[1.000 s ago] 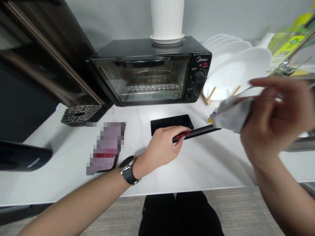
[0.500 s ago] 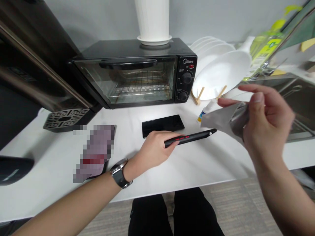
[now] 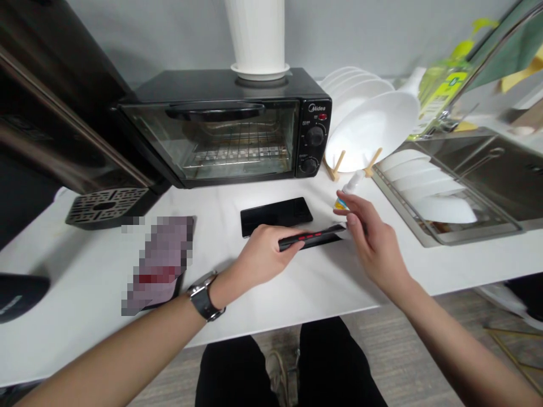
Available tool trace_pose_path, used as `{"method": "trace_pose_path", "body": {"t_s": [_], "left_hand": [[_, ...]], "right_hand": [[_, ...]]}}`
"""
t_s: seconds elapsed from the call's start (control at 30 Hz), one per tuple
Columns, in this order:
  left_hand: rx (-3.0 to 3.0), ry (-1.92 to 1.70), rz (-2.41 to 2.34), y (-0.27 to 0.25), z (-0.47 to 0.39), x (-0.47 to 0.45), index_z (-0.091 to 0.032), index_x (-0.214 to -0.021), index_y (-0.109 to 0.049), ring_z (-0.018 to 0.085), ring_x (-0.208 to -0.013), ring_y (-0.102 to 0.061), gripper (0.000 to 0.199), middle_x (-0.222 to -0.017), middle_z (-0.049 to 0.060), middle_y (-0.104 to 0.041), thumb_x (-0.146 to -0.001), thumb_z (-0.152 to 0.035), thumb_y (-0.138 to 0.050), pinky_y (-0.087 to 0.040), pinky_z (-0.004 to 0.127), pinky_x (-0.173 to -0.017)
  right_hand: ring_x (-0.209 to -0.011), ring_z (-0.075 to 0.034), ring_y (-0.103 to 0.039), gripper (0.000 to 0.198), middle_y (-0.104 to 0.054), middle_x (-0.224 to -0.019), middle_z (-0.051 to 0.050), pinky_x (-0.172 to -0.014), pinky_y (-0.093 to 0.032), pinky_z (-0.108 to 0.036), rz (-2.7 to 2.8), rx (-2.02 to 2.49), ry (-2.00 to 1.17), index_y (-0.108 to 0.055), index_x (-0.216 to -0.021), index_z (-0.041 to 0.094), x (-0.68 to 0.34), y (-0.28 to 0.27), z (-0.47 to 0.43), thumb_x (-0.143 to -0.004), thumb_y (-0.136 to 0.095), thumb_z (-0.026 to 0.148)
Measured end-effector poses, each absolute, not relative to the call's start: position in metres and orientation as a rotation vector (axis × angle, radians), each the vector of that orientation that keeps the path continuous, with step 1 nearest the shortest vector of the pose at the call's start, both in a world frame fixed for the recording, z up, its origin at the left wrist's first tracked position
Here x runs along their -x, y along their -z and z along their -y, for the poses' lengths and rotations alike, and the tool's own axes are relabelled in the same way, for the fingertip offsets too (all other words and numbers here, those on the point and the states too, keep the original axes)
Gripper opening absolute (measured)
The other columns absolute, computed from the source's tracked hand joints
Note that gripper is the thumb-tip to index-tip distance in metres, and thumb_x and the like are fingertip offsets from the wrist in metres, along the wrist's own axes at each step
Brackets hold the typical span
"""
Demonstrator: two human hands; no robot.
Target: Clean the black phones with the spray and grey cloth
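My left hand (image 3: pixel 269 251), with a watch (image 3: pixel 206 295) on its wrist, grips a phone in a black case (image 3: pixel 311 238) with red side buttons, seen nearly edge-on. At the phone's right end is my right hand (image 3: pixel 371 234), its thumb and fingers drawn in around a grey cloth (image 3: pixel 343 226). Only a small pale bit of the cloth shows; the rest is hidden by the hand and phone. Another black phone (image 3: pixel 276 216) lies flat on the counter just behind. A small white-topped bottle (image 3: pixel 354 182) stands beyond my right fingers, partly covered.
Behind the phones is a black toaster oven (image 3: pixel 212 85) bearing a white pot (image 3: pixel 258 39). White plates (image 3: pixel 373 130) stand in a wooden rack, near a sink (image 3: pixel 487 169) with bowls (image 3: pixel 424 181). Left are a pixelated item (image 3: pixel 161 254) and a dark machine (image 3: pixel 106 206). The white counter's (image 3: pixel 275 305) edge is nearest me.
My right hand has come left and down with the grey cloth, from the air near the sink to the phone's right end. My left hand keeps its hold on the phone.
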State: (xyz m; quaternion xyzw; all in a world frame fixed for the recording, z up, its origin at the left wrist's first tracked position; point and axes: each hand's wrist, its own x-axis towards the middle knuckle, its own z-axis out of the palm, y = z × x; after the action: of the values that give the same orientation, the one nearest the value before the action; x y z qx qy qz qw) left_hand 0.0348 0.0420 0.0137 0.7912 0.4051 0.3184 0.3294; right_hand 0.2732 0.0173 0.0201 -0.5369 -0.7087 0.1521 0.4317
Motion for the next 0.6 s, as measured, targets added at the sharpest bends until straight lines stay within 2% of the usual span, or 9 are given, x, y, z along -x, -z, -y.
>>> {"method": "trace_pose_path", "body": {"t_s": [0.13, 0.27, 0.37, 0.43, 0.5, 0.6], "left_hand": [[-1.902, -0.856, -1.01, -0.01, -0.048, -0.035, -0.023, -0.121, -0.08, 0.024, -0.104, -0.08, 0.028, -0.118, 0.002, -0.081, -0.094, -0.025, -0.072, -0.065, 0.036, -0.095], [-1.847, -0.874, -0.983, -0.008, -0.05, -0.034, -0.021, -0.12, -0.08, 0.026, -0.107, -0.08, 0.028, -0.117, 0.004, -0.081, -0.093, -0.025, -0.073, -0.064, 0.04, -0.1], [-1.909, -0.869, -0.971, -0.009, -0.047, -0.035, -0.023, -0.121, -0.08, 0.025, -0.111, -0.078, 0.028, -0.122, 0.004, -0.08, -0.095, -0.026, -0.07, -0.062, 0.041, -0.103], [-1.964, -0.844, -0.975, -0.011, -0.044, -0.035, -0.024, -0.122, -0.08, 0.025, -0.111, -0.079, 0.028, -0.122, 0.004, -0.08, -0.097, -0.025, -0.067, -0.062, 0.039, -0.101], [-2.021, -0.83, -0.987, -0.013, -0.042, -0.035, -0.024, -0.12, -0.08, 0.024, -0.107, -0.079, 0.027, -0.119, 0.005, -0.081, -0.097, -0.024, -0.065, -0.063, 0.037, -0.095], [-2.125, -0.783, -1.03, -0.014, -0.043, -0.034, -0.021, -0.097, -0.081, 0.022, -0.085, -0.079, 0.02, -0.095, 0.004, -0.084, -0.094, -0.017, -0.062, -0.061, 0.031, -0.077]], "right_hand": [[-0.114, -0.026, -0.073, 0.039, -0.068, -0.139, -0.014, -0.093, -0.059, -0.043, 1.786, 1.399, -0.229, -0.059, -0.137, 0.024, -0.266, -0.011, -0.015, -0.11, -0.04, 0.044], [-0.11, -0.028, -0.07, 0.034, -0.07, -0.125, -0.012, -0.1, -0.055, -0.049, 1.832, 1.503, -0.045, -0.067, -0.12, 0.023, -0.26, -0.009, -0.011, -0.11, -0.04, 0.04], [-0.129, -0.031, -0.062, 0.033, -0.069, -0.128, -0.012, -0.118, -0.04, -0.063, 1.841, 1.476, 0.067, -0.068, -0.115, 0.023, -0.255, -0.006, -0.005, -0.11, -0.038, 0.035], [-0.147, -0.034, -0.049, 0.032, -0.067, -0.137, -0.012, -0.124, -0.028, -0.07, 1.84, 1.462, 0.126, -0.068, -0.118, 0.023, -0.248, -0.003, -0.001, -0.11, -0.037, 0.032], [-0.156, -0.036, -0.038, 0.032, -0.065, -0.145, -0.012, -0.126, -0.02, -0.074, 1.859, 1.469, 0.172, -0.066, -0.122, 0.023, -0.238, -0.002, 0.004, -0.11, -0.038, 0.031], [-0.154, -0.034, -0.042, 0.034, -0.064, -0.148, -0.013, -0.129, -0.015, -0.07, 1.918, 1.452, 0.175, -0.064, -0.129, 0.02, -0.213, -0.001, 0.011, -0.111, -0.039, 0.033]]}}
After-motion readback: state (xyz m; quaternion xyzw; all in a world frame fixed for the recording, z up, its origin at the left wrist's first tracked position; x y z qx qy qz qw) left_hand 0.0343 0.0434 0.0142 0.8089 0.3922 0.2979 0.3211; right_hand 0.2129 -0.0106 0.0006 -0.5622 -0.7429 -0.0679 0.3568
